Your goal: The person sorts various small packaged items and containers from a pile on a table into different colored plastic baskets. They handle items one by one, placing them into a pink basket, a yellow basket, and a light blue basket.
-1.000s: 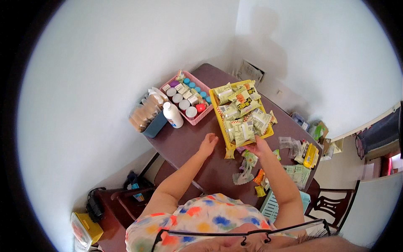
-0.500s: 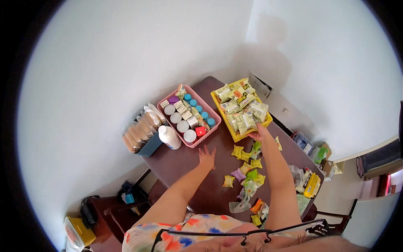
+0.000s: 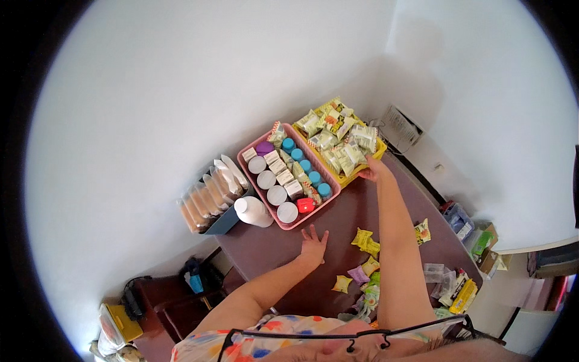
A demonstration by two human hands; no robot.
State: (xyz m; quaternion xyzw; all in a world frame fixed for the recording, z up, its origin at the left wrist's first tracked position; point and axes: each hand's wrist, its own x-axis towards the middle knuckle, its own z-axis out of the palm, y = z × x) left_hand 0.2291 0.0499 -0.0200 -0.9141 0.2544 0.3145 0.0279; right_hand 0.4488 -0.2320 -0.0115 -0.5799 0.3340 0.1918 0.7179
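My right hand (image 3: 375,170) grips the near right corner of a yellow basket (image 3: 350,179), with part of its fingers hidden against the rim. Small sealed snack packets (image 3: 350,158) are heaped in that basket. Right alongside it, apparently touching, stands a pink basket (image 3: 322,208) holding white-lidded round containers (image 3: 277,195), small boxes, blue-capped bottles (image 3: 315,178) and a red item (image 3: 306,206). My left hand (image 3: 313,247) rests with fingers spread on the brown table (image 3: 329,232), just in front of the pink basket, and holds nothing.
A white bottle (image 3: 253,211) stands left of the pink basket, beside a dark blue bin (image 3: 222,224) of wrapped packs (image 3: 211,192). Loose yellow, purple and green packets (image 3: 359,274) lie near me. Clear plastic containers (image 3: 435,273) and a yellow packet (image 3: 464,295) sit at the right edge.
The yellow basket, with my right hand on it, has moved left, closing the gap to the pink basket. My left hand stays spread on the table. The view has shifted.
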